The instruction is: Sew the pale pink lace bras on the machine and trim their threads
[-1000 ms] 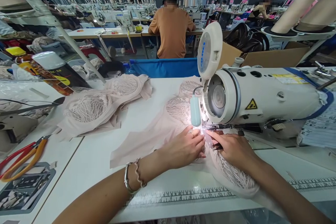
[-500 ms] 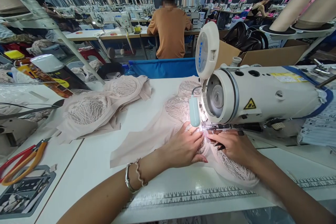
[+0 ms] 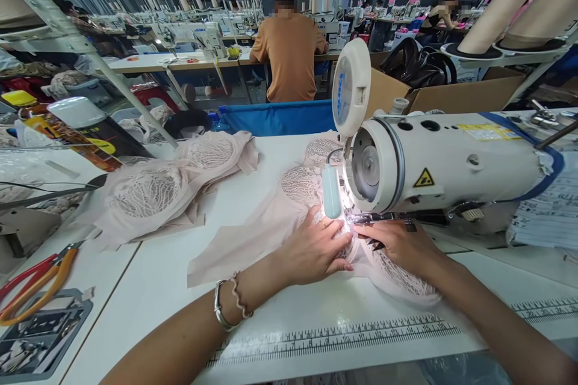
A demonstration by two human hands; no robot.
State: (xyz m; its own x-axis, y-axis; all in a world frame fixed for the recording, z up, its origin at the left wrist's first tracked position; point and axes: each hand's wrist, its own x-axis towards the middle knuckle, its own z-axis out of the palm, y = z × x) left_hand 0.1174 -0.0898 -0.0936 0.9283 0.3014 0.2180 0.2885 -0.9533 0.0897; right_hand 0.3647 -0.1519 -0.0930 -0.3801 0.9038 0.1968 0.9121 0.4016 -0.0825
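A pale pink lace bra (image 3: 300,183) lies under the needle end of a white sewing machine (image 3: 433,156), lit by a small lamp (image 3: 332,192). My left hand (image 3: 313,249) rests on the lace just left of the needle, palm down with its fingers spread. To the right of the needle, my right hand (image 3: 401,246) has its forefinger on the fabric. Its other fingers are curled round a small dark pointed tool (image 3: 376,245), mostly hidden. One lace cup (image 3: 401,274) shows beneath this hand. The needle itself cannot be made out in the glare.
More lace bra pieces (image 3: 149,192) lie to the left. Orange- and red-handled pliers (image 3: 40,283) sit by a grey parts tray (image 3: 45,331). A spray can (image 3: 97,123) leans behind. A printed ruler (image 3: 343,337) runs along the front edge. Ahead, a person (image 3: 289,54) sits facing away.
The whole view has shifted slightly. Both hands keep nearly the same place on the bra beside the needle.
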